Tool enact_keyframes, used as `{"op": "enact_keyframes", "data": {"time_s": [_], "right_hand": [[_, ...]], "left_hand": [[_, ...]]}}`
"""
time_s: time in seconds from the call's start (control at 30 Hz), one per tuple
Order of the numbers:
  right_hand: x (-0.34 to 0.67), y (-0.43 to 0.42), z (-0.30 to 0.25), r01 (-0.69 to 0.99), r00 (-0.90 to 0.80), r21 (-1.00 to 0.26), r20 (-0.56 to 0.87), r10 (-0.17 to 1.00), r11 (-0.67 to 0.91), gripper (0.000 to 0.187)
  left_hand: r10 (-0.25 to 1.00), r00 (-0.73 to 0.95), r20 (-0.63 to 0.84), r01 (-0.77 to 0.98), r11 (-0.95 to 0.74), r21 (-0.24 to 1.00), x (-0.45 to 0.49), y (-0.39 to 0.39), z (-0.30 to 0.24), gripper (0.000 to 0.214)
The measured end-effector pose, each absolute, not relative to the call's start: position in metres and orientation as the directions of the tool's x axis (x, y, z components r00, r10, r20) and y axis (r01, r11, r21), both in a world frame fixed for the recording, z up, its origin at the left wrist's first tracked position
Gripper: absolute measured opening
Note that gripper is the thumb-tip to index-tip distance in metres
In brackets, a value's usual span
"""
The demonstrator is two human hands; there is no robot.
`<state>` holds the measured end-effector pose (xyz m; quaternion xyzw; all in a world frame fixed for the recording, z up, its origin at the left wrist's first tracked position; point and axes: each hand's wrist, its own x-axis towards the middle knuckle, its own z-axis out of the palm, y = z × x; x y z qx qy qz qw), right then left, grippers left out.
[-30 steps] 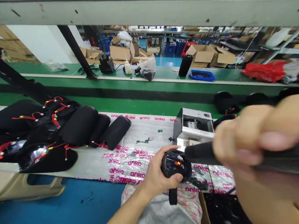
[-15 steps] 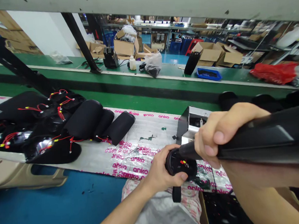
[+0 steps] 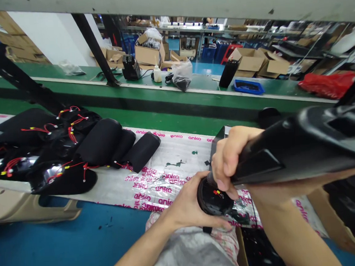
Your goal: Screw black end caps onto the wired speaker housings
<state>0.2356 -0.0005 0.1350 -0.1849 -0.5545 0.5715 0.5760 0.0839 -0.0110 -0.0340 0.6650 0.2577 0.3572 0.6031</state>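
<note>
My left hand [image 3: 192, 205] is closed around a black round housing [image 3: 216, 207], its open end turned up toward me. Inside the housing shows a small red and yellow connector [image 3: 217, 193]. Just above it, my right hand [image 3: 232, 159] is wrapped around the front of a large black hand-held tool [image 3: 276, 154]. The tool's narrow ribbed nozzle points into the housing's rim; its tip is mostly hidden by my fingers. Behind my right hand, a metal fixture [image 3: 220, 140] is partly covered.
Several black fabric-covered housings [image 3: 99, 142] with red wires lie on the left of the foil-wrapped bench surface [image 3: 156, 183]. A green shelf [image 3: 149, 76] runs behind, carrying a glue bottle [image 3: 157, 74] and a blue tray [image 3: 249, 86]. A grey beam [image 3: 168, 4] crosses overhead.
My right hand and the tool have moved left and closer to the housing, and the tool has turned. The left hand keeps its hold, its thumb now stretched along the near side.
</note>
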Motion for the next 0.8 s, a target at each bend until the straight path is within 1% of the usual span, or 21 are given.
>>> {"op": "enact_keyframes", "data": {"time_s": [0.07,0.27,0.37,0.5,0.7,0.8], "right_hand": [[0.234,0.0,0.135,-0.487,-0.265,-0.833,0.428,0.864,0.263,0.081],[0.238,0.0,0.138,-0.455,-0.37,-0.87,0.38,0.848,0.192,0.088],[0.239,0.004,0.137,-0.449,-0.406,-0.873,0.39,0.827,0.191,0.09],[0.236,0.007,0.135,-0.445,-0.4,-0.865,0.424,0.812,0.232,0.096],[0.238,0.007,0.131,-0.446,-0.406,-0.862,0.434,0.804,0.24,0.09],[0.234,0.006,0.132,-0.45,-0.344,-0.858,0.423,0.838,0.248,0.087]], "left_hand": [[0.758,0.629,0.175,-0.088,-0.154,0.984,0.082,-0.01,-0.032,0.1],[0.764,0.631,0.136,-0.009,-0.168,0.986,0.082,-0.01,-0.029,0.101],[0.768,0.624,0.142,0.008,-0.187,0.982,0.082,-0.011,-0.032,0.103],[0.76,0.636,0.137,0.032,-0.202,0.979,0.08,-0.01,-0.033,0.105],[0.773,0.608,0.18,0.056,-0.268,0.962,0.081,-0.011,-0.039,0.101],[0.788,0.574,0.223,0.058,-0.311,0.949,0.083,-0.013,-0.049,0.104]]}}
